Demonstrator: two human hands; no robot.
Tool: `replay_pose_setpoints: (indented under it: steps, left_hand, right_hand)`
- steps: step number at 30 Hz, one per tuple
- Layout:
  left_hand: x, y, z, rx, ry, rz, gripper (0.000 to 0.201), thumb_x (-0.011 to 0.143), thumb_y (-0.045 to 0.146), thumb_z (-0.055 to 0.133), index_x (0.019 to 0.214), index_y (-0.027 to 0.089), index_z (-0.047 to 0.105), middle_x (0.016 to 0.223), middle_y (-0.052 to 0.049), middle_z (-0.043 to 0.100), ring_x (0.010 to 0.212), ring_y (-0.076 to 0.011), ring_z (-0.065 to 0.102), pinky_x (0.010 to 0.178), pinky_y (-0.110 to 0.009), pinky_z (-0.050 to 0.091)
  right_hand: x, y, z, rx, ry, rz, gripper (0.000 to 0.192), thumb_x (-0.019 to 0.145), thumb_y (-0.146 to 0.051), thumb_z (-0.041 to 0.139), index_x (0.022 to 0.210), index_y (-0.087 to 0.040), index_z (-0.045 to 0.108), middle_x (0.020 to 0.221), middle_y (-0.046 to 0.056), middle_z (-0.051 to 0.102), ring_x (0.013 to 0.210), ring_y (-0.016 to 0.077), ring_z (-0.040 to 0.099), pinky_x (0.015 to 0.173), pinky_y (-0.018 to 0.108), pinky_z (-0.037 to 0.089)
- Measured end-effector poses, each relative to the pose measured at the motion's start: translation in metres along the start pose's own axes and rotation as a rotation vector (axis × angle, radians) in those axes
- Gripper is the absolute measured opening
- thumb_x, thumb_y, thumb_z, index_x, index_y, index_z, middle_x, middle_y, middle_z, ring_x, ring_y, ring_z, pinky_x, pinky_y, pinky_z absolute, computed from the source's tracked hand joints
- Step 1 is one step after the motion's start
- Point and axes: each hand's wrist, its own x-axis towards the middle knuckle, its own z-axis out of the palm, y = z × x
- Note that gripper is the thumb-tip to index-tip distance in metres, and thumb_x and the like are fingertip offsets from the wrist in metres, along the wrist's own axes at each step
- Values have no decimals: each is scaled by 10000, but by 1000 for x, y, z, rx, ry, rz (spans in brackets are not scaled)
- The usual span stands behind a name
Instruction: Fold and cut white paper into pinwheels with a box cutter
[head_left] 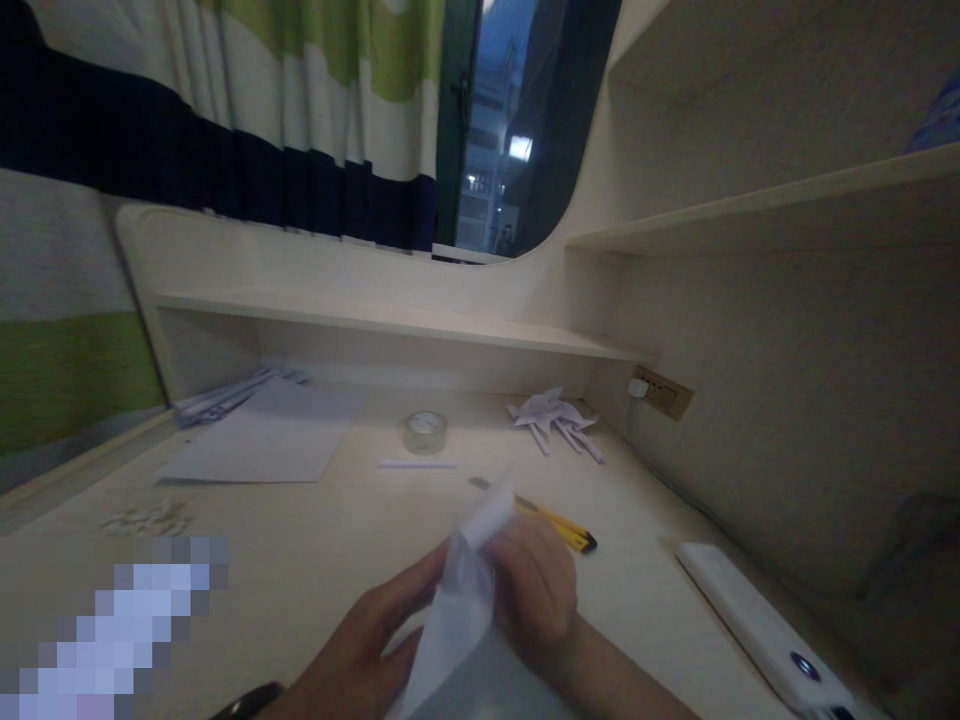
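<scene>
A white sheet of paper [454,620], bent and partly rolled, stands tilted between my two hands near the front of the desk. My left hand [375,635] grips its left side, thumb and fingers on either face. Closed around the right side is my right hand [536,585], whose fingertips are partly hidden behind the paper. Just beyond that hand lies a yellow utility knife [570,530] with its blade extended to the left. Farther back are a thin white paper stick [418,464] and a roll of clear tape [425,434].
White paper pinwheels [551,412] with sticks lie at the back right. Paper sheets [259,440] occupy the back left, with small pale pieces [150,518] in front. A long white device [757,620] rests along the right wall, below a socket [664,391]. A shelf [397,318] overhangs the rear.
</scene>
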Motion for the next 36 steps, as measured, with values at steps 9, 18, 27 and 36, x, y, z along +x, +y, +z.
replay_pose_setpoints:
  steps: [9, 18, 27, 36]
  left_hand:
    - [3, 4, -1, -142, -17, -88, 555, 841, 287, 619, 1368, 271, 443, 1387, -75, 481, 1267, -326, 429, 1061, -503, 311]
    - [3, -2, 0, -191, -15, -107, 543, 803, 267, 667, 1319, 312, 504, 1396, -27, 475, 1285, -335, 398, 1074, -485, 300]
    - [3, -2, 0, -207, -20, -98, 538, 814, 282, 657, 1327, 294, 498, 1372, -45, 503, 1263, -328, 428, 1043, -469, 348]
    - [10, 19, -2, -115, -12, -85, 496, 774, 339, 679, 1254, 260, 583, 1269, -50, 597, 1233, -333, 460, 1023, -447, 378]
  right_hand:
    - [12, -4, -2, 25, 20, 23, 142, 831, -75, 493, 885, -161, 592, 758, 71, 671, 778, 190, 637, 697, 341, 521]
    - [11, -4, 0, 42, -23, 42, 116, 823, -78, 516, 859, -164, 585, 739, 59, 666, 720, 172, 615, 630, 308, 488]
    - [12, -4, -3, 48, -41, 21, 140, 809, -56, 510, 874, -148, 592, 746, 71, 668, 741, 183, 611, 641, 319, 487]
    - [11, -3, 1, -15, -48, -5, 125, 832, -82, 500, 851, -161, 596, 713, 59, 657, 736, 183, 623, 672, 320, 499]
